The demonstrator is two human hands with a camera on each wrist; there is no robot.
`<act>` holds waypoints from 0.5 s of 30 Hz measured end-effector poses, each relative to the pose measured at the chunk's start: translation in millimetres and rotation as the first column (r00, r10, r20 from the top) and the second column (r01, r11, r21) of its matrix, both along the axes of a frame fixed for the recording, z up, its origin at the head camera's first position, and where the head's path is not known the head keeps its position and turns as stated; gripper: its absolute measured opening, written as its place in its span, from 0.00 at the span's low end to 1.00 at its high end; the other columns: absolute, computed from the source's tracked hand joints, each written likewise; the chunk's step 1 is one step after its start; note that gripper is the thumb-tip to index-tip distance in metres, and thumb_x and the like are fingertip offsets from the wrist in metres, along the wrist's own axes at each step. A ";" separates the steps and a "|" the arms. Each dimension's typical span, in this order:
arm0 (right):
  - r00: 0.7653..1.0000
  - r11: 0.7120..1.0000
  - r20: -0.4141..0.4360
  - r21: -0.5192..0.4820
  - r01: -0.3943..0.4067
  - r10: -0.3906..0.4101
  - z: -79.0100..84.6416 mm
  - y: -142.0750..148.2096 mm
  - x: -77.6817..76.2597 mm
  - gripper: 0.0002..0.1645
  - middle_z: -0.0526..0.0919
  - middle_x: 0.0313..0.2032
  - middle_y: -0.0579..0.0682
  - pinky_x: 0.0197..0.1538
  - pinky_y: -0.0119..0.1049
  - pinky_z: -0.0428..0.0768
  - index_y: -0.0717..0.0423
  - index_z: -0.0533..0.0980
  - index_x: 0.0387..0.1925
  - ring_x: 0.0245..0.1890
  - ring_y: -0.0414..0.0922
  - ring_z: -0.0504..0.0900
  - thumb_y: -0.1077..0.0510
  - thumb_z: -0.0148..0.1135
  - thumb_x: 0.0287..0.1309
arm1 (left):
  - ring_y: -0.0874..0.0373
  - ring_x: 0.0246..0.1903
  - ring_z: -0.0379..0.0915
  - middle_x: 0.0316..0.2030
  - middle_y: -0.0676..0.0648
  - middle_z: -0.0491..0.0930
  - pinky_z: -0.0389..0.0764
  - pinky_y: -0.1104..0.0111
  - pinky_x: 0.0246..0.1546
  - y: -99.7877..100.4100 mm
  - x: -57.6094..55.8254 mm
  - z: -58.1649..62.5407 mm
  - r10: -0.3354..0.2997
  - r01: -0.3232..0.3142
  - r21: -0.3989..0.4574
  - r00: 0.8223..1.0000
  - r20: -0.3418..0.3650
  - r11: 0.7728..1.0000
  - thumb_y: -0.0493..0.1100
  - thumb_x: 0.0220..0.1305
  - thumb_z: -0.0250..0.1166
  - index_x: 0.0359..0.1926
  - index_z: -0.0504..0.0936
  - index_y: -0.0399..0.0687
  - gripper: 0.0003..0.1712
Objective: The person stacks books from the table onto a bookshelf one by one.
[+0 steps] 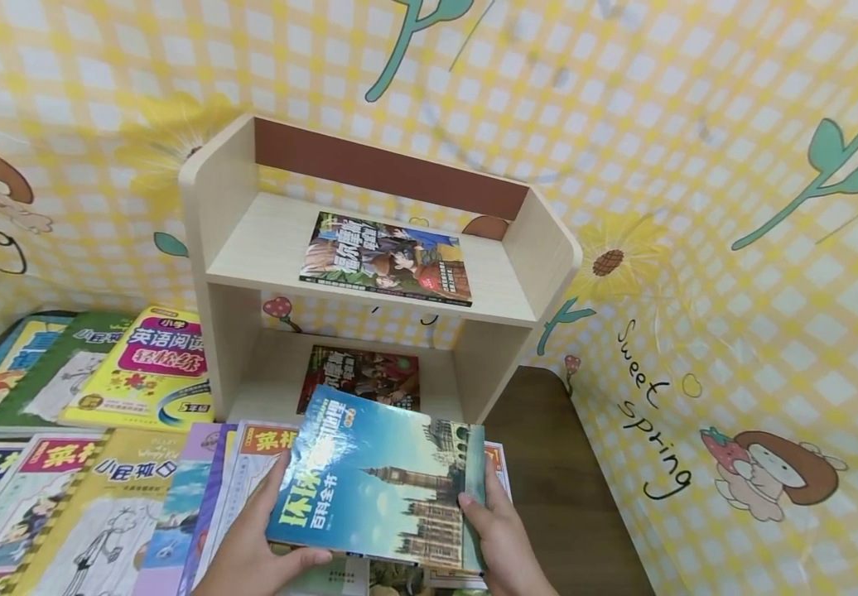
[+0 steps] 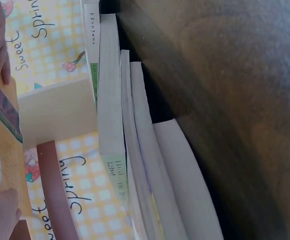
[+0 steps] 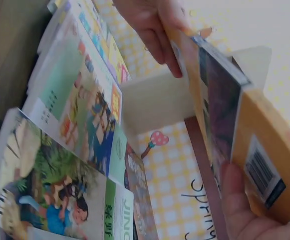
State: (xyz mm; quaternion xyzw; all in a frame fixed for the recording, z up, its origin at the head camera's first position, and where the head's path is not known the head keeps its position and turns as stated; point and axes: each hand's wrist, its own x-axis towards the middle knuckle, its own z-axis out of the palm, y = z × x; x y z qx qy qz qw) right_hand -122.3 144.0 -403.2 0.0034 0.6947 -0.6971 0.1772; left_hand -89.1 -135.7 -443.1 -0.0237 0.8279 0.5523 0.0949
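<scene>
Your left hand [image 1: 257,534] and right hand [image 1: 502,534] pinch the blue book [image 1: 369,488] by its left and right ends, near side of the shelf [image 1: 268,240]; probably light, stiffish and slick-covered, it suits firm holds there.

A shelf [image 1: 231,182] stands behind the book [image 1: 373,480] — other books [image 1: 142,372] lie left.

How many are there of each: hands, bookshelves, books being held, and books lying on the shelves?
Hands: 2, left hand and right hand
Bookshelf: 1
Held book: 1
Books seen lying on shelves: 2, upper book and lower book
Total: 6
</scene>
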 end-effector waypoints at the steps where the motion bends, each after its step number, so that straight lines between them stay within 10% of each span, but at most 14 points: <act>1: 1.000 0.999 0.005 -0.029 -0.017 0.017 0.3 -1.1 2.7 0.47 0.20 0.71 0.69 0.68 0.54 0.60 0.56 0.20 0.72 0.68 0.68 0.49 0.61 0.42 0.73 | 0.28 0.70 0.34 0.74 0.31 0.38 0.48 0.34 0.64 -1.1 1.3 0.9 0.014 -0.014 0.001 1.000 -0.015 1.000 0.55 0.47 0.77 0.76 0.32 0.44 0.72; 5: 0.997 0.994 -0.033 -0.084 -0.066 0.063 -0.7 -4.9 16.3 0.56 0.19 0.70 0.68 0.70 0.61 0.48 0.54 0.18 0.72 0.70 0.70 0.31 0.58 0.51 0.69 | 0.28 0.70 0.35 0.74 0.32 0.37 0.47 0.33 0.63 -5.0 4.3 5.4 0.050 -0.050 -0.005 0.998 -0.022 0.999 0.55 0.47 0.77 0.76 0.30 0.49 0.73; 11: 0.992 0.988 -0.104 -0.133 -0.080 0.066 0.0 -5.7 35.0 0.71 0.25 0.72 0.68 0.59 0.44 0.74 0.41 0.17 0.72 0.65 0.65 0.63 0.61 0.66 0.57 | 0.29 0.70 0.36 0.75 0.34 0.36 0.48 0.34 0.63 -4.9 6.8 14.1 0.038 -0.037 0.010 0.999 -0.018 0.999 0.56 0.47 0.76 0.76 0.28 0.51 0.74; 15: 0.979 0.993 -0.196 -0.091 -0.071 0.052 6.0 -4.8 36.2 0.73 0.22 0.73 0.63 0.56 0.42 0.76 0.36 0.20 0.73 0.61 0.61 0.69 0.64 0.69 0.53 | 0.30 0.69 0.41 0.74 0.34 0.38 0.56 0.34 0.60 -2.2 9.8 20.8 0.036 -0.038 -0.009 0.989 -0.146 0.999 0.54 0.47 0.77 0.76 0.29 0.49 0.73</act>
